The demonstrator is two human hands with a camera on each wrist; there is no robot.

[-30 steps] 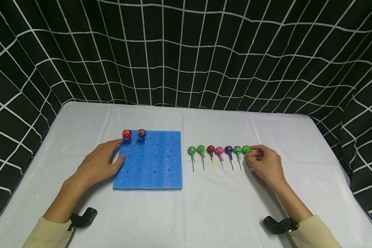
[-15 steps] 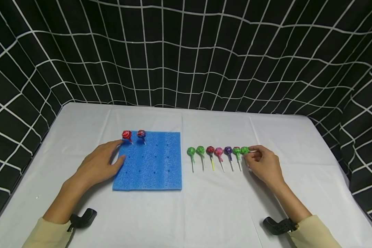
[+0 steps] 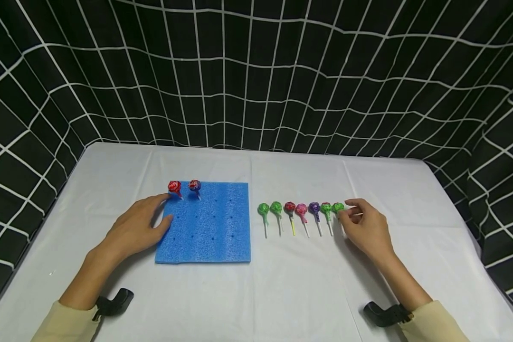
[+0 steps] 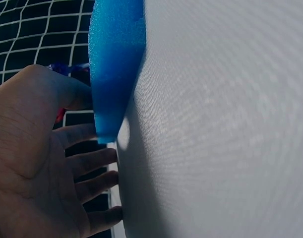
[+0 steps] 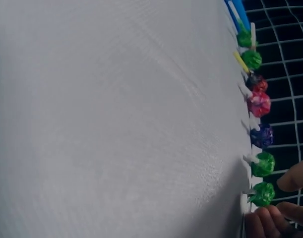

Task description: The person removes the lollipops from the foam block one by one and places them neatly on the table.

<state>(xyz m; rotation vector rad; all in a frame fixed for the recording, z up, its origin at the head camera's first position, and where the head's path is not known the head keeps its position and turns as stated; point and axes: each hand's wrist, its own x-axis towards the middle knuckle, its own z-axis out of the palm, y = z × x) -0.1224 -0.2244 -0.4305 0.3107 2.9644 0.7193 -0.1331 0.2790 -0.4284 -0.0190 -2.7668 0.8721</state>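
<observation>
My left hand (image 3: 138, 225) rests with its fingers spread at the left edge of a blue foam board (image 3: 213, 247), which is dotted with small holes. In the left wrist view, its thumb and forefinger touch the board's edge. A red lollipop (image 3: 175, 187) and a red-and-blue lollipop (image 3: 194, 185) stand upright at the board's back left. My right hand (image 3: 367, 230), fingers loosely bent, is beside the rightmost green lollipop (image 3: 337, 207) in a row. In the right wrist view, its thumb is a little apart from that lollipop's head and the fingertips are close by; nothing is pinched.
Several more lollipops lie in the row, among them a purple one (image 3: 314, 207), a pink one (image 3: 301, 209) and a dark red one (image 3: 289, 207). A white cloth (image 3: 299, 285) covers the table. Black netted curtains (image 3: 256, 76) surround it.
My right fingers have drawn slightly away from the rightmost green lollipop, which lies at the row's end. My left hand has stayed at the board.
</observation>
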